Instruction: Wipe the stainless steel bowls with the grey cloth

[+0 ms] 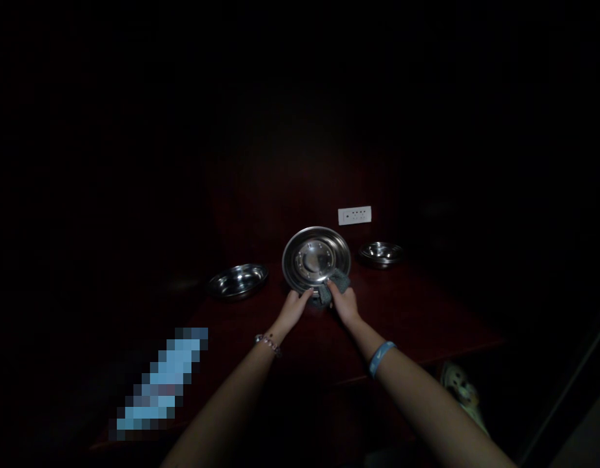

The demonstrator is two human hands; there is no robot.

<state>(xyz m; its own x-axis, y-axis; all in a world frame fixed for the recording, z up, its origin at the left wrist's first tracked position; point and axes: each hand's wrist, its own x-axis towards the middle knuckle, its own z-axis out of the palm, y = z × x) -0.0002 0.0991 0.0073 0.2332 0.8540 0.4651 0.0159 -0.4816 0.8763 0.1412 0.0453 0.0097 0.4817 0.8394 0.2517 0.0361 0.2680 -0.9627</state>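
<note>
A round steel plate (315, 257) is held tilted up above the dark red table, its shiny inside facing me. My left hand (294, 311) grips its lower rim, with the thumb on the inner side. My right hand (346, 305) pinches a grey-green cloth (341, 281) against the lower right of the plate. Part of the cloth hangs over the rim between my hands. The fingers behind the plate are hidden.
On the dark red table (402, 312), a steel plate (238, 282) lies to the left and steel dishes (381, 253) to the right. A white socket panel (355, 216) is on the back wall. A pixelated blue object (166, 377) lies front left; a green shoe (459, 385) shows below right.
</note>
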